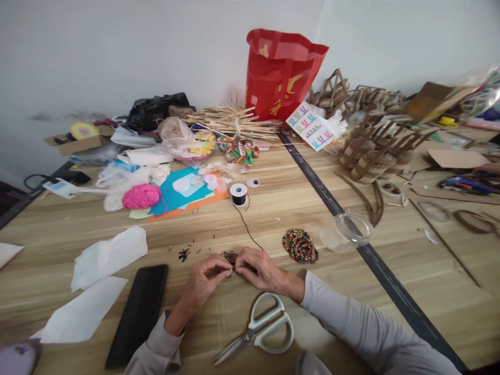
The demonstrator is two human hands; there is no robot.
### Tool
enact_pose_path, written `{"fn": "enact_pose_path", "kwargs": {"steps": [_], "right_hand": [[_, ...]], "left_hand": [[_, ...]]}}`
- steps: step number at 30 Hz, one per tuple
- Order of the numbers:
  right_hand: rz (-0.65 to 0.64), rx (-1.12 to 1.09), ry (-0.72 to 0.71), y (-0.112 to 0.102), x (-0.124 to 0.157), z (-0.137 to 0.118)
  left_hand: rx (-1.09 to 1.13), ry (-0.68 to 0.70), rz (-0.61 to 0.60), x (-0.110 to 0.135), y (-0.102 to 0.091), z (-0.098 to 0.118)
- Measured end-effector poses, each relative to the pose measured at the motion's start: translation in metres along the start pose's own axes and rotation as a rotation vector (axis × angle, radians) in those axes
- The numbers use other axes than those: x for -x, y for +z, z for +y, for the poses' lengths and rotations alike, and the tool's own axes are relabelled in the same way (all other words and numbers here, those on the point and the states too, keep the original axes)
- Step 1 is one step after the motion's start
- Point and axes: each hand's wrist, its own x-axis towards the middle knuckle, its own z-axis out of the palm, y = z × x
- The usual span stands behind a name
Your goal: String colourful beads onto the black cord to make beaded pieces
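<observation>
My left hand (204,282) and my right hand (262,271) meet over the wooden table, both pinching a small cluster of coloured beads (229,257) between their fingertips. A thin black thread (250,233) runs from the beadwork up to a black thread spool (238,194). A finished round piece of coloured beads (300,245) lies just right of my right hand. Scissors (261,328) with pale green handles lie under my right wrist.
A black phone (139,313) and white paper sheets (106,255) lie at the left. A clear lid (353,227) sits at the right. Pink yarn (141,196), coloured paper, bags, a red bag (282,73), sticks and cardboard pieces crowd the back.
</observation>
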Motion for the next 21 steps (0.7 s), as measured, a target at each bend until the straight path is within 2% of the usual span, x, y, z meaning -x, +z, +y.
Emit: {"fn": "enact_pose_path", "kwargs": {"steps": [6,15,21], "right_hand": [[-0.011,-0.005,-0.021,-0.0011,-0.0004,-0.0009],[-0.014,-0.027,-0.048,-0.0025,-0.0007,-0.003],[-0.03,-0.01,-0.079,-0.0049,-0.0022,-0.0059]], "left_hand": [[0.003,0.004,0.006,-0.001,0.002,0.0022],[0.08,-0.113,0.04,-0.0009,0.0037,0.0019],[0.008,-0.077,-0.036,-0.0001,0.001,0.0083]]}}
